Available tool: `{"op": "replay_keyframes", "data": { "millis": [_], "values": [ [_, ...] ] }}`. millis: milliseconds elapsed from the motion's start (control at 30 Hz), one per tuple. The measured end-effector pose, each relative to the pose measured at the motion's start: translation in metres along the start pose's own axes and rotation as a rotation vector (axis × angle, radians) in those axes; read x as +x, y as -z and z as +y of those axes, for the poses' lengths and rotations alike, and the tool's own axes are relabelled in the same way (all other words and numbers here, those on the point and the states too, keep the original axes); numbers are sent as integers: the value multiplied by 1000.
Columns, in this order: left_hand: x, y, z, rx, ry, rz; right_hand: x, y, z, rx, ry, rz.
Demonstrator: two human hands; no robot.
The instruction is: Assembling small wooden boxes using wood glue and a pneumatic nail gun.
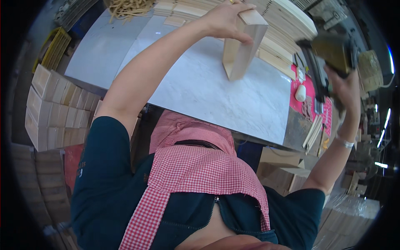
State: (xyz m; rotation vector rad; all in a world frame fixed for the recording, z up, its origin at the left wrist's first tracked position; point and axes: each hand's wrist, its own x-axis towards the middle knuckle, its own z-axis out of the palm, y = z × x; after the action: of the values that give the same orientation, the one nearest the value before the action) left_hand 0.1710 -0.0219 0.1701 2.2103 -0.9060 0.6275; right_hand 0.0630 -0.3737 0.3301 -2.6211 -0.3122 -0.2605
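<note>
My left hand [227, 24] grips the upper end of a narrow, light wooden box frame [253, 46]. The frame stands upright on the white marble-patterned tabletop [208, 96], and its hollow inside shows between the boards. Off to the right, my right hand [345, 89] is wrapped round a nail gun [333, 51] with a dark, brassy body and a long black magazine. That gun is raised above the table's right end, apart from the frame and slightly blurred by motion. Part of my right hand's fingers is hidden behind it.
Stacked wooden boards [287, 25] line the table's far edge. Tan strips [130, 8] lie in a heap at the far left. Finished-looking wooden boxes [58, 108] are piled at left. A white rounded object [300, 93] rests on pink cloth at right, near thin wooden sticks [312, 132].
</note>
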Motion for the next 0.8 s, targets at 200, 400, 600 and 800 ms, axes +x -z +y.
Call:
{"op": "replay_keyframes", "data": {
  "millis": [200, 400, 600, 800],
  "values": [
    [-89, 12, 7, -651, 494, 185, -83, -60, 129, -305, -132, -30],
    [-181, -36, -3, -921, 690, 325, -155, -144, 242, -628, -442, -90],
    [-243, -27, -15, -262, 672, 49, -180, -181, 288, -674, -587, 15],
    [-244, -16, -3, -274, 794, 26, -164, -174, 279, -743, -503, 23]
  ]
}}
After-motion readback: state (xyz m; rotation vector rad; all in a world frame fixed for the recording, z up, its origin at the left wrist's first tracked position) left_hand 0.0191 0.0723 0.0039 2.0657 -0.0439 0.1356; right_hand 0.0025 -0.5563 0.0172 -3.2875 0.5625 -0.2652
